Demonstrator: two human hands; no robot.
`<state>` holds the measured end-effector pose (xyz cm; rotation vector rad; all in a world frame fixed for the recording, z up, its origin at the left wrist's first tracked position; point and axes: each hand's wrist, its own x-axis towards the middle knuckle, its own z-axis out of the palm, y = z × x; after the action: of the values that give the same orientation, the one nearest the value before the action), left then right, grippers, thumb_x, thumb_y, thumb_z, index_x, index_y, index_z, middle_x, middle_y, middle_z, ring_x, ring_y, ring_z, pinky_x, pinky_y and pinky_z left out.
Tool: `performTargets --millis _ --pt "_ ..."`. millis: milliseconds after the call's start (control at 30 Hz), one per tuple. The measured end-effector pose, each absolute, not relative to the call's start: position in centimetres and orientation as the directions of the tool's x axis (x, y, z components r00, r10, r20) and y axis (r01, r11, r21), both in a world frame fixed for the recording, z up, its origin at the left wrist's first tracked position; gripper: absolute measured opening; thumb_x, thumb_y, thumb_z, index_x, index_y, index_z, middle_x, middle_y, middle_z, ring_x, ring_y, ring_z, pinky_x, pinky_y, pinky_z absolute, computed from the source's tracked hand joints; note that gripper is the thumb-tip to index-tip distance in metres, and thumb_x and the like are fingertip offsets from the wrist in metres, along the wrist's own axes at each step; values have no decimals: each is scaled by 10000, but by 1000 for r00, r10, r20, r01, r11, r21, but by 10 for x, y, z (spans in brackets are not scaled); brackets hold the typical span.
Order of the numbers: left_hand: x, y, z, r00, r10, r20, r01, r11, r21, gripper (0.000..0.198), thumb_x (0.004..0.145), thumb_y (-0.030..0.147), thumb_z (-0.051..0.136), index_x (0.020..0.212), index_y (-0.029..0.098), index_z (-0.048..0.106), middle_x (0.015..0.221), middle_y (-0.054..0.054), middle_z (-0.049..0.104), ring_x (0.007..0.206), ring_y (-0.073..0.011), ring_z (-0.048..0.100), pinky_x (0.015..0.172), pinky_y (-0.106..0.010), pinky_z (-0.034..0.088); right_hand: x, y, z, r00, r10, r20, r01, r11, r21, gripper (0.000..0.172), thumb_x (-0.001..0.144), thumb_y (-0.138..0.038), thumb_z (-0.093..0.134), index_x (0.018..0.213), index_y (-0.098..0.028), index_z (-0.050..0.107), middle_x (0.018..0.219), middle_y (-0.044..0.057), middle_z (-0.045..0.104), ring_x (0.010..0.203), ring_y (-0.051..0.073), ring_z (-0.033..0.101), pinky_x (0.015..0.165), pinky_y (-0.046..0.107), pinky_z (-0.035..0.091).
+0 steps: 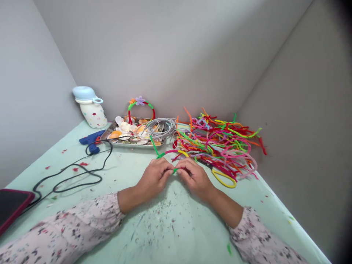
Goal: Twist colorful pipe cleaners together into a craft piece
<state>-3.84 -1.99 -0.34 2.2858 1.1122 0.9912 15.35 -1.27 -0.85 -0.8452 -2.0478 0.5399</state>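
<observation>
My left hand [155, 176] and my right hand [195, 177] meet at the middle of the table, fingertips pinched on a piece of green pipe cleaner [175, 170] that shows between them. Behind the hands curves a band wrapped in magenta, yellow and green [172, 151], joined to the piece I hold as far as I can see. A loose green end [154, 146] sticks up from its left side. Just beyond lie a metal tray of shells [132, 145] and a coil of grey wire [161, 127]. Yellow-handled scissors [225, 179] rest beside my right hand.
A heap of coloured pipe cleaners [220, 143] fills the back right. A finished-looking flowered hoop [151, 106] stands at the tray. At left are a blue glue gun [93, 141], its black cable [66, 168], a bottle [93, 114] and a red-edged device [13, 205].
</observation>
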Motion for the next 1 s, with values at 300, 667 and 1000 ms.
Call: performTargets --millis 300,667,1000 --pt "-36 -22 -1 433 813 390 558 -581 592 196 941 232 455 868 163 623 845 -43 611 844 -185 536 797 -339 377 151 -14 -8 -417 726 547 368 685 -629 112 916 -194 513 933 -203 623 906 63 632 892 190 608 809 341 510" --pt "-37 -26 -3 404 774 487 577 -629 521 176 932 217 458 918 180 629 849 -46 624 850 -188 549 805 -350 396 154 -12 -13 -438 720 538 372 690 -620 191 923 -189 503 1060 -222 631 997 76 643 953 202 604 835 363 500" --pt "-37 -27 -1 157 821 549 582 -526 620 240 868 252 583 1095 186 540 1027 -68 587 992 -208 532 875 -367 428 156 -14 -17 -318 837 444 327 537 -778 153 947 -277 480 988 -224 617 969 40 582 608 103 586 612 269 501"
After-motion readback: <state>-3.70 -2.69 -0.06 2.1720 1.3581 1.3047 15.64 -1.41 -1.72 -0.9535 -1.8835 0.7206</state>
